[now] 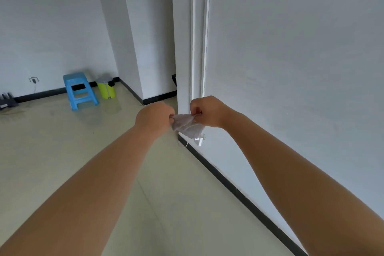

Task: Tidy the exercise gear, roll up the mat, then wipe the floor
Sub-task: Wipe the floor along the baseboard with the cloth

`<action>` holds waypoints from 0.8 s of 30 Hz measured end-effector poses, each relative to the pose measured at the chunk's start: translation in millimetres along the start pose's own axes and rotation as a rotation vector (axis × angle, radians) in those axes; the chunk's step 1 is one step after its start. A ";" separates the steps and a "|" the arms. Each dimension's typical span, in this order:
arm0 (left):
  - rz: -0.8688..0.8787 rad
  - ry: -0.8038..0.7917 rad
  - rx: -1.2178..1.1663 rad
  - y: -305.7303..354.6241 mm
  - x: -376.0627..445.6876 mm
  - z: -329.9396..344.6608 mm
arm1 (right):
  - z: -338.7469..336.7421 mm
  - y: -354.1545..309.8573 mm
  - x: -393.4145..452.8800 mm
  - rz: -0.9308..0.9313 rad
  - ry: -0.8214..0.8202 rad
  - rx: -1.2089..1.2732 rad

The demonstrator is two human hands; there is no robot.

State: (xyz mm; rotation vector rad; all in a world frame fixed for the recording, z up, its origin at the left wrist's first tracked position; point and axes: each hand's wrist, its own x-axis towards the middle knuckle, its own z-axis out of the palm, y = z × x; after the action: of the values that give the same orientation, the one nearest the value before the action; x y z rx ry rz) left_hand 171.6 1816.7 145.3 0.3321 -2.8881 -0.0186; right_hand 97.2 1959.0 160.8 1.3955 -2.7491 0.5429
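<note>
Both arms reach forward at about chest height, and between them hangs a small pale cloth (188, 125) — grey-white, speckled, with a loose thread trailing from its lower edge. The left hand (154, 117) pinches one top corner with its fingers (172, 117) curled in tight; the right hand (208, 112) pinches the opposite corner the same way, so the cloth is stretched between the two and droops to a point below them. It is held in the air, well above the floor (62, 151), in front of a white door frame (199, 48) and just above the black skirting board (239, 191) that runs along the wall on the right. No mat and no exercise gear can be seen here, so the step in hand looks like the last one: getting the cloth opened out or folded ready for wiping the floor. The next move would call for settling the cloth into a flat pad in one hand and crouching to bring it down onto the tiles — the person appears to stand upright, so there is a good way to go. Farther back on the left stand a blue plastic stool (80, 90) and, just beside it, a yellow-green bin (107, 88) against the wall.
</note>
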 end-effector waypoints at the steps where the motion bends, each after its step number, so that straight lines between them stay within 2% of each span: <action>1: -0.001 0.005 0.002 -20.6 21.7 0.5 | 1.9 -3.3 30.8 -0.009 0.008 -0.004; 9: -0.038 -0.042 0.004 -216.3 180.7 37.8 | 75.4 -30.4 276.0 0.018 0.013 -0.011; 18: 0.035 -0.045 -0.048 -457.8 359.4 73.5 | 140.0 -85.3 551.6 0.071 -0.010 0.034; 24: 0.034 -0.085 -0.041 -594.5 494.4 117.8 | 194.8 -74.0 755.5 0.100 -0.008 0.014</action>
State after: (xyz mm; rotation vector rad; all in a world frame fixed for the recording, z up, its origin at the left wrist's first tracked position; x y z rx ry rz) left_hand -191.7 1124.5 120.9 0.2814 -2.9718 -0.0878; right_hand -271.7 1268.5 124.1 1.2704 -2.8394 0.5630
